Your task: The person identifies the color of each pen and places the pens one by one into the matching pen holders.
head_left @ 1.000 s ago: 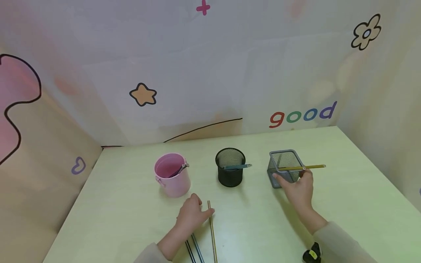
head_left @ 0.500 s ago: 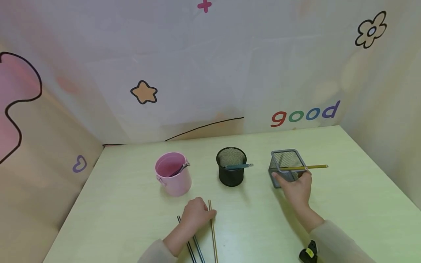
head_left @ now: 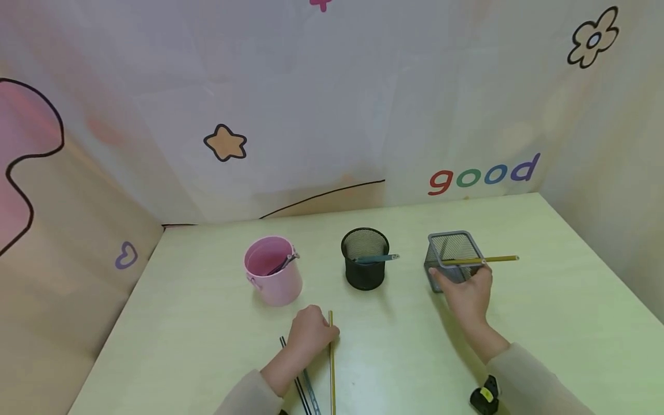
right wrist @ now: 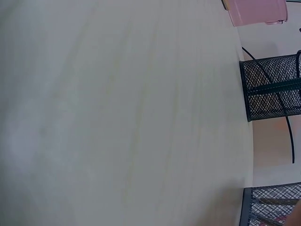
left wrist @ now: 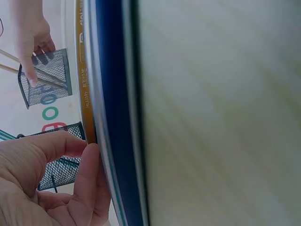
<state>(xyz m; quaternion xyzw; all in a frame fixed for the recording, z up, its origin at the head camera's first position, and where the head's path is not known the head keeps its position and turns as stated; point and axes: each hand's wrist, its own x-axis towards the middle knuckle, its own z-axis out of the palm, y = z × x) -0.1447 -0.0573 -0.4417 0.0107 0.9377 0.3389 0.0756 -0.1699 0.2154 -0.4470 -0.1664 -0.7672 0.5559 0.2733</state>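
My left hand [head_left: 308, 334] pinches a yellow pencil [head_left: 332, 369] between thumb and finger. In the left wrist view, printed lettering shows on that yellow pencil [left wrist: 86, 94]. Dark pencils [head_left: 302, 394] and a teal pencil [head_left: 312, 395] lie on the table, partly under the left hand and forearm. At the right, my right hand [head_left: 469, 294] grips the near side of a square grey mesh pen holder [head_left: 434, 253], thumb at the left and fingers at the right. A yellow pencil [head_left: 503, 259] leans in this holder and sticks out over its right rim.
A pink bucket [head_left: 280, 291] with dark pencils in it stands at the left. Between it and the grey holder is a round black mesh pen holder [head_left: 365, 279] with a teal pencil [head_left: 378, 259]. A small black object with a yellow patch [head_left: 485, 395] is beside the right sleeve.
The left hand has shifted slightly right over the second. The yellow pencil beneath it looked like two thin parallel strips and now appears as one broader strip. The right hand stays at the grey holder.
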